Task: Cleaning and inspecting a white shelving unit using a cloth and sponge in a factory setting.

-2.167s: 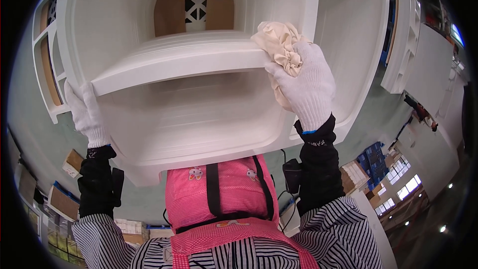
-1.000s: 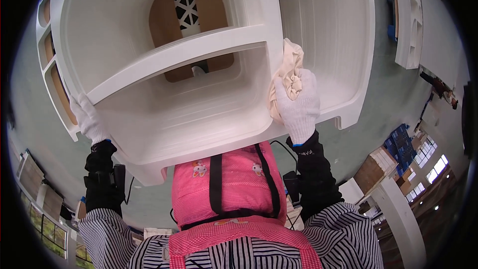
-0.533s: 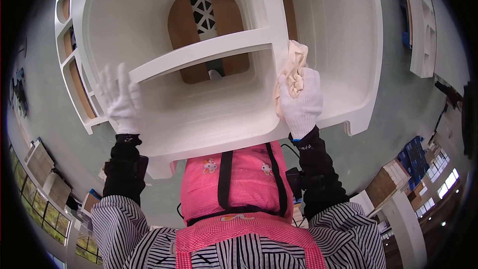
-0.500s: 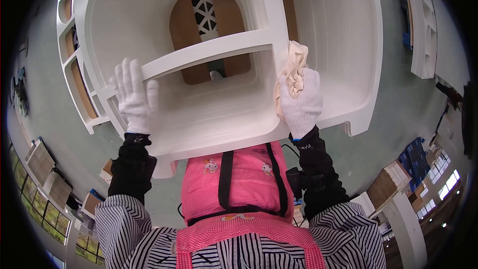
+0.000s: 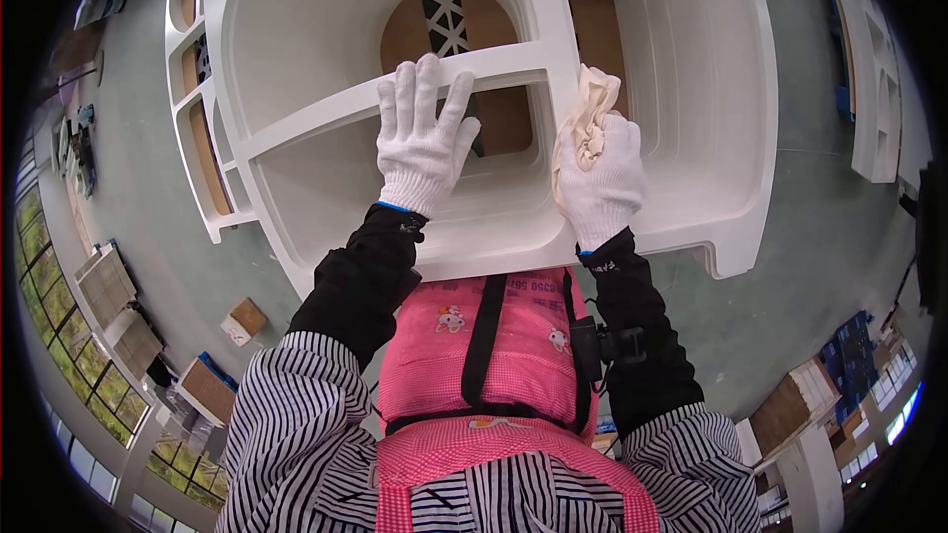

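In front of me stands a large white moulded frame with deep rounded compartments and a slanting crossbar. My left hand, in a white knit glove, lies on or just over that crossbar with its fingers spread and holds nothing. A crumpled cream cloth is gripped in my gloved right hand. The cloth presses against the upright divider between the middle compartment and the right one. Its lower part is partly covered by the glove.
Brown panels and a strip with black triangular cutouts show through the openings. At the left is a white slotted part; another white part is at the far right. A small box sits on the green floor.
My left hand has moved right, from the frame's left edge to the middle of the crossbar. The right hand stays at the divider with the cloth. The whole view has shifted slightly.
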